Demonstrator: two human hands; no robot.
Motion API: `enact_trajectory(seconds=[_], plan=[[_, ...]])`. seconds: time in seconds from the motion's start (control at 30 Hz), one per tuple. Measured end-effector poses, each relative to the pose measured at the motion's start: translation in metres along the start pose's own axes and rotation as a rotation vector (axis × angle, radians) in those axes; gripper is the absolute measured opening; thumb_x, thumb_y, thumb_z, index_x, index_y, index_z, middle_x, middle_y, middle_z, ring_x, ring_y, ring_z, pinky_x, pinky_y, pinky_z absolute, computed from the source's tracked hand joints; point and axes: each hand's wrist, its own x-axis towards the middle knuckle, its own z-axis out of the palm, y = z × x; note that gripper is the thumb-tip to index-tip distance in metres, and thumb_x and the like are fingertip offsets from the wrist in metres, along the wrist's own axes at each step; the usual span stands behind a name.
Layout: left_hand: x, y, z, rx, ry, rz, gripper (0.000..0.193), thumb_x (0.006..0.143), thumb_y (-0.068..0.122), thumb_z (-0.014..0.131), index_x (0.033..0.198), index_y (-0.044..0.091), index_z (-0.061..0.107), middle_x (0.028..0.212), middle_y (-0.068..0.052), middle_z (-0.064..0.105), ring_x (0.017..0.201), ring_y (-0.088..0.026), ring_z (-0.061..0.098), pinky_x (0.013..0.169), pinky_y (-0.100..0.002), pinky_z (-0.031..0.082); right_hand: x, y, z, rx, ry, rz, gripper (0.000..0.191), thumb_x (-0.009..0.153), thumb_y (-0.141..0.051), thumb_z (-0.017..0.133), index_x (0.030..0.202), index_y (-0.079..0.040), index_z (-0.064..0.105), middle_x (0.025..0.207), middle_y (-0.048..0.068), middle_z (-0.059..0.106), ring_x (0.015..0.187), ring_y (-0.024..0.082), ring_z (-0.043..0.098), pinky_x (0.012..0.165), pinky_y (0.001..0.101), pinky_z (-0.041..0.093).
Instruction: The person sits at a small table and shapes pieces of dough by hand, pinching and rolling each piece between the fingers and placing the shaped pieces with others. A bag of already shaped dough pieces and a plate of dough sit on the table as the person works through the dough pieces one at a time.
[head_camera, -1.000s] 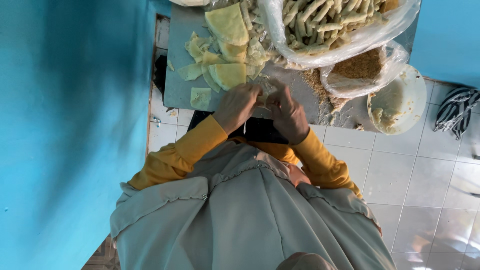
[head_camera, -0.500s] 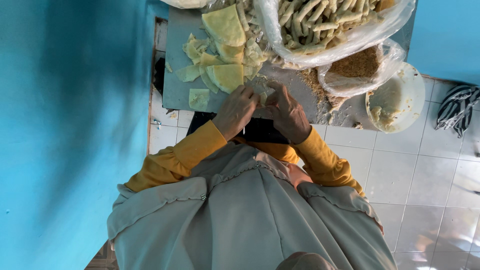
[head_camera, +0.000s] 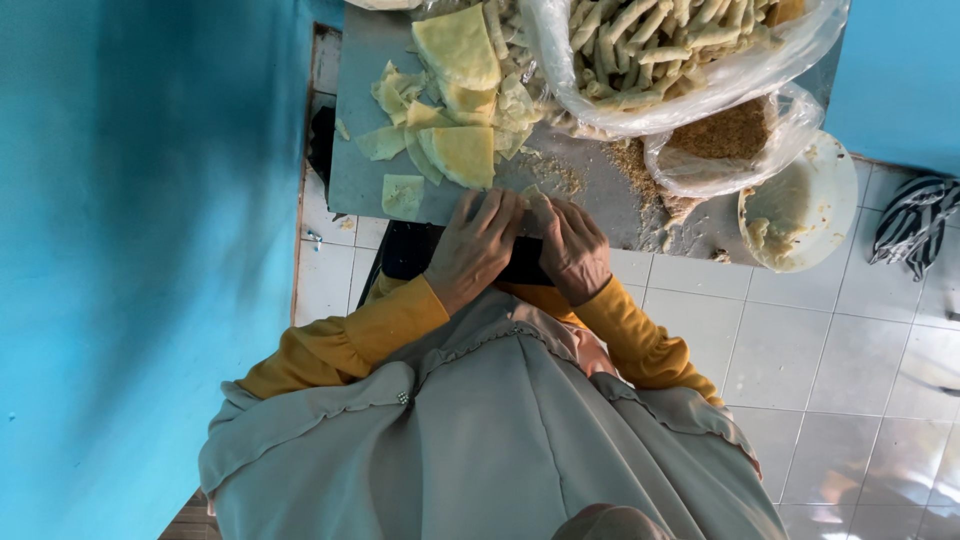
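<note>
My left hand (head_camera: 476, 243) and my right hand (head_camera: 574, 250) lie side by side at the near edge of a grey board (head_camera: 365, 70). Their fingers press down on a pale thin wrapper roll (head_camera: 533, 206), which shows only as a strip between the fingertips. Both arms wear yellow sleeves, and a grey veil covers the body below. Just beyond my left hand lies a pile of yellow-green wrapper sheets (head_camera: 460, 150), with one small square sheet (head_camera: 402, 194) apart at its left.
A clear bag of finished pale rolls (head_camera: 680, 50) sits at the far right of the board, above a bag of brown crumbs (head_camera: 735, 135). A white bowl with batter residue (head_camera: 810, 195) stands on the tiled floor. A striped object (head_camera: 915, 225) lies far right. A blue wall fills the left.
Both hands have come down closer together onto the board's near edge. The wrapper that showed between them half a second ago is now mostly covered by the fingers.
</note>
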Motion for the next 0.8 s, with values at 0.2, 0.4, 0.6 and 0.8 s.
enact_trajectory(seconds=[0.2,0.4,0.6,0.8], plan=[[0.011,0.006,0.019,0.084,-0.017,-0.118,0.063,0.108,0.049,0.047,0.149,0.002,0.055,0.166,-0.014,0.038,0.157,-0.028,0.024,0.125,-0.059,0.018,-0.005,-0.01,0.004,-0.185,-0.239,0.103,0.063,0.092,-0.002,0.06,0.152,0.007,0.042,0.154,0.021,0.053,0.152,0.038,0.037,0.127,0.056,0.016],[0.022,-0.012,0.026,-0.22,0.071,-0.285,0.074,0.106,0.049,0.048,0.16,0.001,0.035,0.166,-0.015,0.028,0.152,-0.034,0.023,0.119,-0.066,0.011,0.017,0.012,-0.008,-0.187,-0.177,0.101,0.069,0.09,0.004,0.056,0.157,-0.001,0.037,0.158,0.016,0.054,0.151,0.03,0.039,0.118,0.0526,0.027],[0.003,-0.045,0.013,-0.564,0.333,-0.481,0.057,0.105,0.004,0.05,0.159,0.003,0.035,0.157,-0.018,0.041,0.142,-0.043,0.039,0.122,-0.055,0.033,0.034,0.01,0.004,0.022,-0.091,0.065,0.063,0.098,-0.005,0.072,0.155,-0.002,0.045,0.107,0.006,0.07,0.096,0.024,0.061,0.089,0.0414,0.046],[0.003,-0.048,0.01,-0.69,0.49,-0.557,0.051,0.101,-0.01,0.045,0.151,0.002,0.044,0.148,-0.02,0.047,0.136,-0.04,0.05,0.114,-0.045,0.047,0.092,0.056,-0.077,-0.293,0.234,-0.068,0.042,0.1,0.011,0.061,0.141,0.004,0.055,0.108,0.016,0.07,0.085,0.022,0.064,0.067,0.0345,0.057]])
